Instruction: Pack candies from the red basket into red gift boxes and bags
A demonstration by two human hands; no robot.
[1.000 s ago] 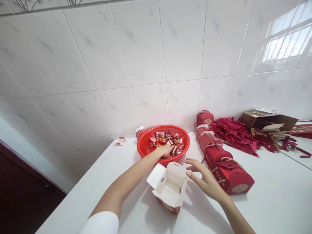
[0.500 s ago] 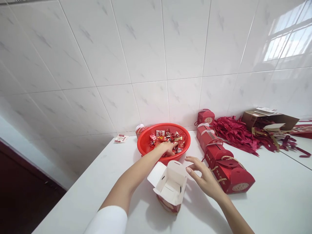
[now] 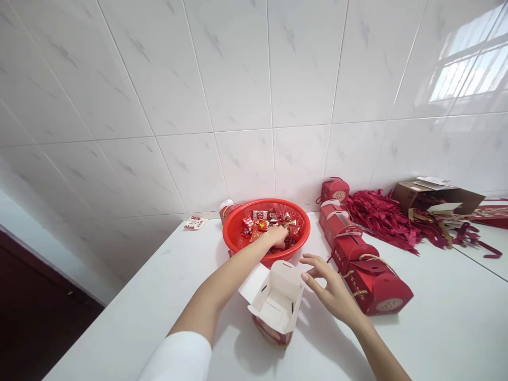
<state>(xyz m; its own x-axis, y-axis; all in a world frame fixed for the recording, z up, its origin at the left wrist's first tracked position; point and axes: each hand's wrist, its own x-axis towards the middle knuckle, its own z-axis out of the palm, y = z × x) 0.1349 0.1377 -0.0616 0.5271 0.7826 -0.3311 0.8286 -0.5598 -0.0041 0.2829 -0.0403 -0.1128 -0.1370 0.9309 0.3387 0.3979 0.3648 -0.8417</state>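
Red plastic basket holds wrapped sweets, left hand among them.

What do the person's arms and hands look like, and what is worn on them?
The left hand and right hand are bare, with no gloves or watch showing. A white sleeve covers the left arm above the elbow; both forearms are bare.

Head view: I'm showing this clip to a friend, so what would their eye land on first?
The red plastic basket of wrapped sweets at the back of the white counter comes first, the left hand reaching into it. To its right lie a row of red gift boxes and, behind them, a heap of dark red ribbons. In front, the right hand hovers beside an open white-lined box.
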